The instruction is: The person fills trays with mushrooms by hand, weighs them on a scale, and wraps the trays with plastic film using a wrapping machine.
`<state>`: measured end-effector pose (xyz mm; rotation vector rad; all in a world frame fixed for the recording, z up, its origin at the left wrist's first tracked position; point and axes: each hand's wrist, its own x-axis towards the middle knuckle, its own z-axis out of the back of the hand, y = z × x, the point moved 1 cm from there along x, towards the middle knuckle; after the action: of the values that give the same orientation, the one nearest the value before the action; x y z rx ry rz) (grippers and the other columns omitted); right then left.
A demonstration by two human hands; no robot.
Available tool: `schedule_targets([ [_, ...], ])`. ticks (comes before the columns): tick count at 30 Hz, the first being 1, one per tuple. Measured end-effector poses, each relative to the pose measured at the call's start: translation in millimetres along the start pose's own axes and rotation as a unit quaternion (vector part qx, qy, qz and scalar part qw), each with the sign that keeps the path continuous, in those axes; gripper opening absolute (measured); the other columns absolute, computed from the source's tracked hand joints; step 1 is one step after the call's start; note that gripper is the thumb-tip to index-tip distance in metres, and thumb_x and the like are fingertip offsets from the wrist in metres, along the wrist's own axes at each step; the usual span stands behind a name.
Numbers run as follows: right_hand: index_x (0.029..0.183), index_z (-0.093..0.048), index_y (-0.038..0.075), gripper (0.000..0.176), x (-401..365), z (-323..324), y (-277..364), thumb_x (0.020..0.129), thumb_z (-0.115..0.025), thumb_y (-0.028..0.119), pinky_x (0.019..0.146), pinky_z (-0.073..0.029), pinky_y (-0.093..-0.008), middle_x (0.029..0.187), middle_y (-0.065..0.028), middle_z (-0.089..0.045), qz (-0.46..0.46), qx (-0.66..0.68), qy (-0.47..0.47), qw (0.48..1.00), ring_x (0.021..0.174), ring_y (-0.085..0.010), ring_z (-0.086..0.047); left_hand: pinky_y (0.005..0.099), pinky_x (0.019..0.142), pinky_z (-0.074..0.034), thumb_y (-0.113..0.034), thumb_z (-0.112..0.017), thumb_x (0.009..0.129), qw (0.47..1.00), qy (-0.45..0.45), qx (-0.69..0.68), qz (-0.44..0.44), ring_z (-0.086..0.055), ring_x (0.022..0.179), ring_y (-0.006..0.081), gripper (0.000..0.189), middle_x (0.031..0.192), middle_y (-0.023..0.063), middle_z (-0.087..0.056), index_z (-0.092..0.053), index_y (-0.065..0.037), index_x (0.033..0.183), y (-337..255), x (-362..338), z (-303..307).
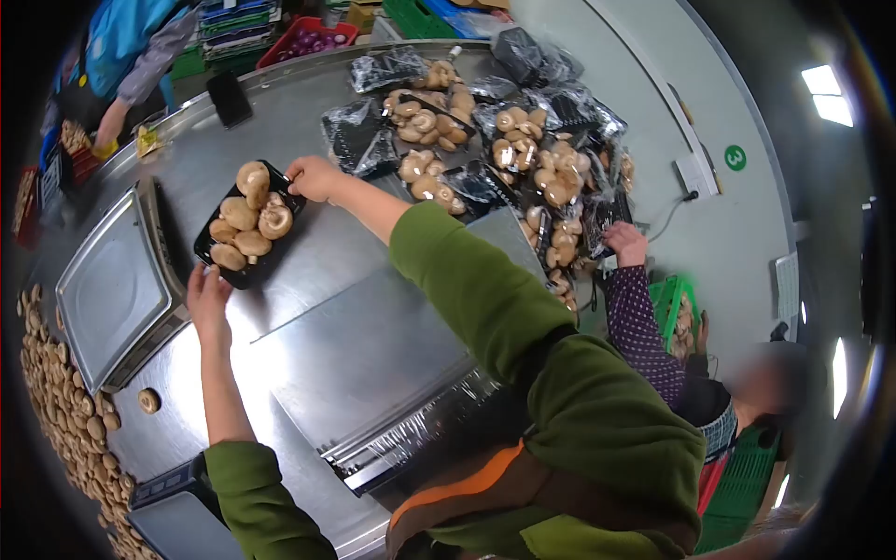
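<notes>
I am steadying a tray (250, 276) of mushrooms (245, 219) at the table's (317, 280) 10 o'clock with my 2 hands. My right hand (313, 177) is pinching its 1 o'clock corner. My left hand (207, 294) is pressing straight, closed fingers against its 7 o'clock edge, beside the scale (107, 280).

- One head-worn camera, above and behind the left hand (207, 291) and right hand (315, 177), faces forward and down.
- Near, wide view; table (373, 341) spreads beyond them.
</notes>
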<state>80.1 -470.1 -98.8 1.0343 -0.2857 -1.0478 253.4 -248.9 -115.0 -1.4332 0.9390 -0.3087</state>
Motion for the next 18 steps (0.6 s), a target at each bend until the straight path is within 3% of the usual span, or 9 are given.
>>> schedule_targets([
  [2,0.098,-0.065,0.002,0.023,-31.3,29.3,7.8,0.076,-0.069,0.008,0.062,-0.049,-0.0276,0.082,-0.0075,-0.065,0.027,0.081,-0.007,0.996,0.069,-0.0123,-0.059,0.0262,0.081,-0.048,-0.024,-0.060,0.089,0.998,0.028,0.045,-0.019,-0.053,0.088,0.0119,0.051,0.108,0.0082,-0.056,-0.044,-0.002,0.132,-16.4,-11.6,-3.4],
  [5,0.100,-0.063,0.000,0.027,-82.0,62.6,4.8,0.077,-0.070,0.012,0.056,-0.048,-0.0277,0.080,-0.0071,-0.064,0.038,0.122,-0.028,0.991,0.059,-0.0125,-0.057,0.0270,0.085,-0.047,-0.027,-0.060,0.089,0.989,0.087,0.098,-0.075,-0.055,0.093,0.0126,0.051,0.112,0.0088,-0.057,-0.047,-0.001,0.131,-65.3,-51.5,-10.9],
  [9,0.103,-0.064,0.001,0.031,-186.0,95.9,-16.0,0.079,-0.069,0.019,0.059,-0.049,-0.0285,0.084,-0.0077,-0.066,0.016,0.072,-0.037,0.997,0.063,-0.0140,-0.060,0.0268,0.084,-0.047,-0.031,-0.058,0.090,0.983,0.150,0.102,-0.014,-0.056,0.090,0.0124,0.053,0.108,0.0073,-0.060,-0.048,0.003,0.129,-60.8,-116.4,-30.3],
  [11,0.097,-0.068,0.003,0.030,-226.9,105.4,-46.3,0.074,-0.071,0.021,0.067,-0.052,-0.0307,0.085,-0.0104,-0.069,0.000,0.025,-0.056,0.998,0.070,-0.0173,-0.065,0.0280,0.082,-0.045,-0.032,-0.059,0.090,0.969,0.211,0.129,0.007,-0.055,0.087,0.0129,0.052,0.107,0.0089,-0.061,-0.050,0.004,0.127,-42.8,-145.9,-41.3],
  [13,0.096,-0.069,0.005,0.031,-255.1,114.6,-58.9,0.073,-0.071,0.026,0.077,-0.051,-0.0330,0.090,-0.0129,-0.069,0.023,-0.064,-0.051,0.996,0.082,-0.0243,-0.066,0.0276,0.079,-0.046,-0.031,-0.059,0.090,0.964,0.199,0.162,0.063,-0.054,0.085,0.0133,0.052,0.101,0.0082,-0.060,-0.050,0.004,0.126,-36.9,-172.3,-50.6],
  [15,0.100,-0.065,0.001,0.033,-289.8,115.8,-73.4,0.078,-0.068,0.024,0.077,-0.051,-0.0328,0.091,-0.0141,-0.069,0.027,-0.130,-0.043,0.990,0.083,-0.0254,-0.066,0.0271,0.077,-0.046,-0.030,-0.059,0.091,0.958,0.220,0.171,0.072,-0.053,0.084,0.0131,0.050,0.096,0.0067,-0.058,-0.050,0.004,0.126,-9.3,-194.0,-52.6],
  [18,0.100,-0.066,0.003,0.030,-327.8,114.1,-80.6,0.077,-0.066,0.023,0.080,-0.051,-0.0346,0.092,-0.0137,-0.069,0.035,-0.118,-0.044,0.991,0.086,-0.0278,-0.066,0.0255,0.075,-0.046,-0.028,-0.058,0.092,0.961,0.216,0.158,0.071,-0.052,0.082,0.0117,0.048,0.094,0.0055,-0.056,-0.049,0.005,0.125,-0.6,-231.5,-53.1],
])
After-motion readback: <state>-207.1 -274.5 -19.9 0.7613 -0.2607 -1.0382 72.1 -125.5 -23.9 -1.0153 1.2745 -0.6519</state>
